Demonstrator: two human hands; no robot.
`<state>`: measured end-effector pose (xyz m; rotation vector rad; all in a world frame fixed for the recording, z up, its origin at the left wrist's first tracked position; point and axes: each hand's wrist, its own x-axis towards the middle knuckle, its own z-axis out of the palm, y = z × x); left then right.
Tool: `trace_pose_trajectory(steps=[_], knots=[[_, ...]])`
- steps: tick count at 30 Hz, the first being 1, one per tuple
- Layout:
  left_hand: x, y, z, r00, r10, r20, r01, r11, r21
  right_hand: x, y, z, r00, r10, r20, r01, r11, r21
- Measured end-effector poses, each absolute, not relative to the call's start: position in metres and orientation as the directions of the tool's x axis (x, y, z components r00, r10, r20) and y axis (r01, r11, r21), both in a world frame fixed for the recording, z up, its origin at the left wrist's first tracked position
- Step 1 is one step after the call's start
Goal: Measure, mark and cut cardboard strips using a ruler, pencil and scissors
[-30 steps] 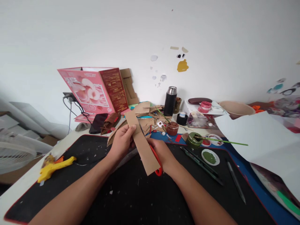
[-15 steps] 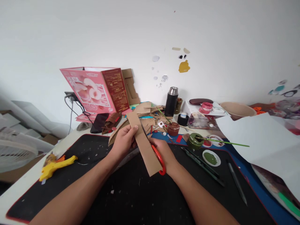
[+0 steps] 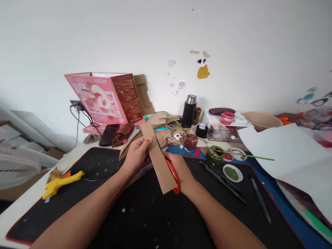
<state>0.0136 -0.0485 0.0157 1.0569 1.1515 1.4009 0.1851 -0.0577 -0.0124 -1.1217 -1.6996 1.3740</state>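
Left hand (image 3: 136, 154) pinches a brown cardboard strip (image 3: 158, 159) above the black mat (image 3: 103, 207), toward its far edge. Right hand (image 3: 181, 169) is closed on red-handled scissors (image 3: 173, 176) just behind the strip.

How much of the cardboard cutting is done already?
Done: cardboard scraps lie piled behind the mat. In hand: the left hand holds a cardboard strip, and the right hand works red-handled scissors against it. Left: the strip looks whole, one long piece.
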Motion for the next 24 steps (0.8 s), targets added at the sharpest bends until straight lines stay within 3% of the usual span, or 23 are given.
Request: trace_pose_trajectory(steps=[9,20,24], knots=[[0.013,-0.047,0.012,-0.133,0.990,0.037,-0.157,-0.057,0.986,0.178,-0.055,-0.024,-0.406,0.914,0.001,0.138,0.063,-0.988],[0.012,-0.049,0.017,-0.143,0.989,0.027,-0.149,-0.048,0.988,0.185,-0.056,-0.016,-0.440,0.898,0.001,0.178,0.088,-0.980],[0.015,-0.052,0.014,-0.081,0.997,0.014,-0.144,-0.026,0.989,0.185,-0.055,-0.016,-0.479,0.878,-0.006,0.116,0.056,-0.992]])
